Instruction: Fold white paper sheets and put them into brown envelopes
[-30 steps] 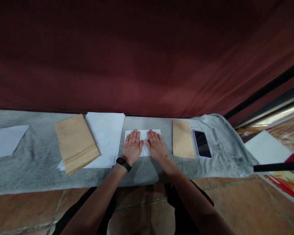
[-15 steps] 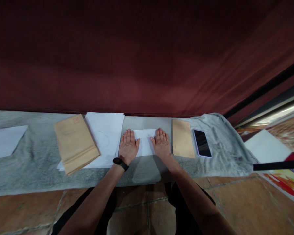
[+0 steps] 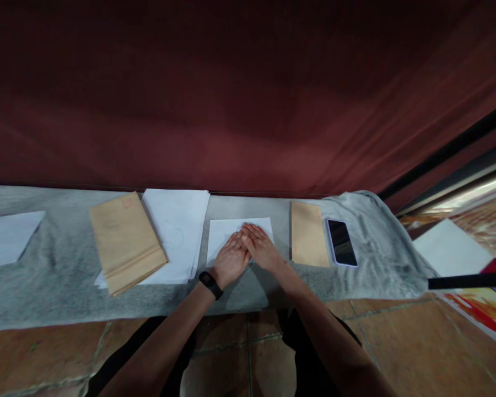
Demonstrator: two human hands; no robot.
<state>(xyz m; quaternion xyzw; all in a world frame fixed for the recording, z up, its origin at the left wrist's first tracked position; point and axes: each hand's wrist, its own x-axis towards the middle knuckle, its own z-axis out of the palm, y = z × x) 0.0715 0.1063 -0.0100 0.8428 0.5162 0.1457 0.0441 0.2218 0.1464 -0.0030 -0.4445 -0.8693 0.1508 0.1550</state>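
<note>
A white sheet of paper (image 3: 220, 231) lies on the grey cloth, its middle and lower part covered by my hands. My left hand (image 3: 232, 258) rests flat on it with fingers stretched out, a black band on the wrist. Flat beside it, my right hand (image 3: 261, 248) also has its fingers stretched, and the two hands touch or slightly overlap at the sheet's middle. Right of the sheet lies a brown envelope (image 3: 308, 234). To the left is a stack of white paper (image 3: 182, 226), partly under a pile of brown envelopes (image 3: 126, 237).
A phone (image 3: 341, 242) with a light purple edge lies right of the single envelope. More white paper (image 3: 10, 237) sits at the far left of the grey cloth (image 3: 62, 292). A dark red curtain (image 3: 240, 138) hangs behind, and tiled floor (image 3: 405, 342) shows below.
Both hands have slid inward from the sheet's left and right sides to its middle, where they meet. More of the paper's outer corners now shows.
</note>
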